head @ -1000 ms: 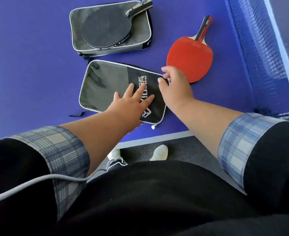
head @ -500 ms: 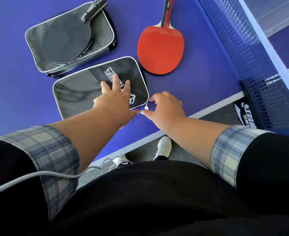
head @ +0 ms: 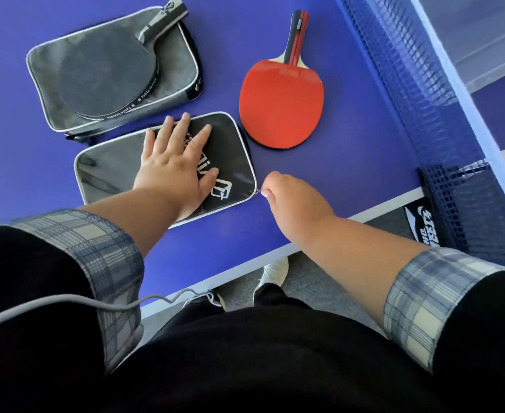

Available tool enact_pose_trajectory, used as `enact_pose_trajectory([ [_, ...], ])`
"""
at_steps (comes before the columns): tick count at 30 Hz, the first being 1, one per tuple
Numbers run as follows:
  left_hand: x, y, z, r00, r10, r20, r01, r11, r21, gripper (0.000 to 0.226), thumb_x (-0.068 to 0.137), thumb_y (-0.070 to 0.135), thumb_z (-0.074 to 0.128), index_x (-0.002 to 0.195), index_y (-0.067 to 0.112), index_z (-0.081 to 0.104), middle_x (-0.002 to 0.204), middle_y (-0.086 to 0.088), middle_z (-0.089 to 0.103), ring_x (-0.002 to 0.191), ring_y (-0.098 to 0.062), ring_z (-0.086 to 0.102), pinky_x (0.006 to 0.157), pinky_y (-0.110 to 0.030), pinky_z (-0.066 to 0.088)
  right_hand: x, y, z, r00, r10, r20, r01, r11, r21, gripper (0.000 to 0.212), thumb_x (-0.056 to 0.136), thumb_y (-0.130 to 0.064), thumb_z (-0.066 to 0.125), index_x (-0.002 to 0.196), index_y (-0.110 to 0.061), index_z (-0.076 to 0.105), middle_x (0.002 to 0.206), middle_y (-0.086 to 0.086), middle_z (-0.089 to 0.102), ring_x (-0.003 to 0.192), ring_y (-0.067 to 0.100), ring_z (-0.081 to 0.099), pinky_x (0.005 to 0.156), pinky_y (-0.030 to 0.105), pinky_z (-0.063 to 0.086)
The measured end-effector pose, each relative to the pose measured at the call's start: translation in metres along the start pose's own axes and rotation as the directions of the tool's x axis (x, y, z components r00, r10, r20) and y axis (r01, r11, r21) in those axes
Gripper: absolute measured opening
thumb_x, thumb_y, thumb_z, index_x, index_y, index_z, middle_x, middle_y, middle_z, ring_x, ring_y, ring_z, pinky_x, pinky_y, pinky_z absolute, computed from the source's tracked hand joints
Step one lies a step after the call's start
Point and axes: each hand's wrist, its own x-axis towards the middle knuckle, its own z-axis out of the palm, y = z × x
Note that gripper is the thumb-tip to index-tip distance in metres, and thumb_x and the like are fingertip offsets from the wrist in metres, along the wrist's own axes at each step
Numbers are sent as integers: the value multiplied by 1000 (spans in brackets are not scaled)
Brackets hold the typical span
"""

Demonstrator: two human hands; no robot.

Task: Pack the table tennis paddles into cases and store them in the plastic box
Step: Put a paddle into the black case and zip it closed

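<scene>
Head view, left to right. Far case (head: 168,93) sits on the bench (head: 13,150) with the black paddle (head: 105,76) lying on top, not inside. Near case (head: 102,174) lies just in front of it; left hand (head: 174,171) rests flat on it, fingers (head: 199,138) spread, pinning it down. Right hand (head: 290,198) has moved from the case's top edge a second ago to its near right corner, fingers pressed together on the zipper pull (head: 259,191). So it has gone from locating the zip to gripping it; I judge the case is about to be unzipped. Red paddle (head: 281,102) lies loose on the bench beside that case, touching nothing. Both paddles are still unpacked. Net (head: 424,99) is at far right; the clear container beyond it may be the box (head: 483,40), hard to tell.
</scene>
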Motion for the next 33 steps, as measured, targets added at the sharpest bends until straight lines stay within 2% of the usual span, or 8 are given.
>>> enact_pose_trajectory([
  [3, -3, -7, -1, 1000, 0, -17, 1, 1000, 19, 73, 87, 63, 30, 152, 33, 14, 163, -7, 13, 149, -30, 7, 119, -52, 4, 18, -7, -10, 999, 20, -45, -19, 999, 33, 12, 101, -13, 44, 89, -15, 46, 80, -3, 47, 69, 23, 45, 52, 36, 32],
  [9, -2, -1, -1, 1000, 16, 14, -17, 999, 28, 74, 88, 64, 25, 153, 31, 11, 163, -8, 10, 149, -31, 3, 119, -53, 2, 50, -16, -32, 996, 23, -85, -25, 999, -21, 12, 94, -6, 42, 89, -17, 45, 84, -3, 48, 71, 27, 45, 56, 37, 30],
  [17, -23, 10, 5, 999, 46, 22, -46, 999, 15, 75, 88, 65, 21, 154, 32, 11, 163, -7, 11, 149, -31, 1, 119, -53, 2, 96, -39, -50, 994, -32, -102, 13, 984, -180, 11, 97, -11, 43, 90, -18, 46, 88, 3, 53, 76, 32, 51, 61, 41, 35],
  [23, -25, 9, 6, 997, 69, 44, -69, 998, 4, 71, 91, 63, 14, 154, 31, 5, 164, -6, 8, 149, -31, -1, 118, -55, -1, 119, -63, -48, 994, -74, -83, 53, 973, -225, 9, 99, -15, 49, 99, -15, 57, 93, 7, 61, 82, 34, 57, 71, 48, 48],
  [25, -25, 10, 3, 997, 59, 52, -57, 998, -41, 68, 93, 60, 17, 154, 31, 11, 163, -4, 12, 149, -29, 3, 119, -52, 0, 123, -66, -45, 995, -54, -85, 38, 984, -174, 11, 100, -19, 48, 98, -16, 59, 92, 5, 62, 84, 32, 58, 71, 46, 46],
  [28, -5, 12, -8, 997, -73, -30, 61, 954, -293, 58, 95, 53, 38, 146, 26, 36, 147, -3, 44, 136, -29, 31, 114, -41, 14, 122, -70, -36, 990, -3, -143, 0, 1000, -20, 12, 100, -24, 52, 101, -21, 64, 99, 1, 67, 89, 25, 61, 79, 42, 48],
  [30, 25, 12, -17, 983, -181, 9, 168, 893, -418, 52, 93, 52, 46, 139, 28, 45, 131, -1, 56, 123, -28, 46, 103, -41, 28, 118, -70, -29, 982, 39, -187, -21, 995, 100, 14, 99, -22, 57, 109, -22, 67, 104, -1, 70, 95, 20, 63, 86, 38, 48],
  [33, 60, 8, -21, 978, -140, 158, 188, 915, -356, 41, 90, 58, 42, 122, 39, 60, 112, 4, 64, 102, -26, 59, 76, -37, 41, 118, -72, -21, 953, 188, -240, -102, 938, 332, 24, 98, -19, 60, 121, -19, 66, 107, 0, 71, 100, 15, 64, 93, 30, 47],
])
